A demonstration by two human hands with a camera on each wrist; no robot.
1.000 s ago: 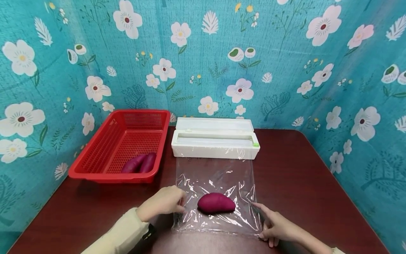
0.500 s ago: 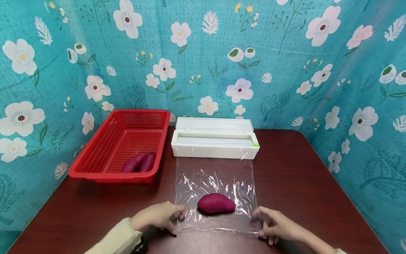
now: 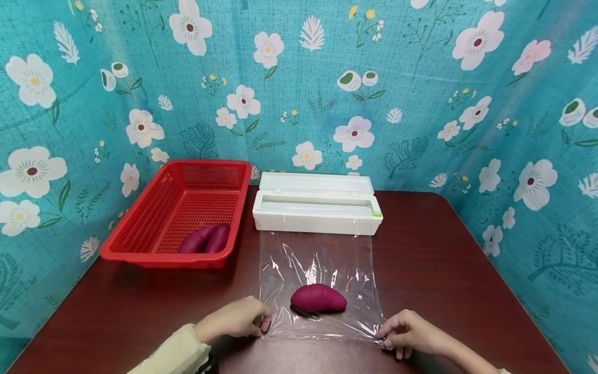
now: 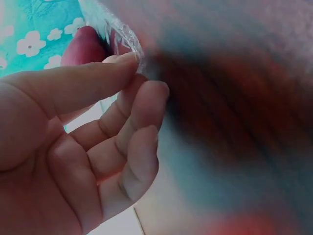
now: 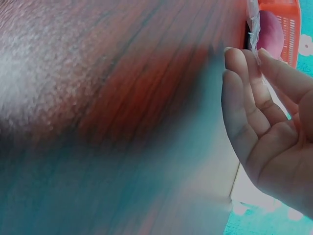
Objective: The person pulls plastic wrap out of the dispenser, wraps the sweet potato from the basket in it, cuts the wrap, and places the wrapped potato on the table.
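Note:
A sheet of clear plastic wrap (image 3: 322,259) stretches over the table from the white wrap dispenser (image 3: 317,223), whose lid is raised. On the sheet lies a purple sweet potato (image 3: 318,298), between the hands. My left hand (image 3: 240,317) pinches the near left corner of the wrap between thumb and fingers; the left wrist view shows the film (image 4: 139,51) at the fingertips. At the near right corner my right hand (image 3: 408,335) pinches the film too, and the right wrist view shows its gathered edge (image 5: 254,34) between thumb and fingers.
A red plastic basket (image 3: 117,257) stands at the left with two purple sweet potatoes (image 3: 198,240) inside. The dark wooden table (image 3: 434,249) meets a blue flowered curtain (image 3: 299,104) at the back and sides.
My left hand has come down to the near left corner and taken hold of the wrap. My right hand's forefinger has drawn in to pinch the right corner. The sweet potato stays put.

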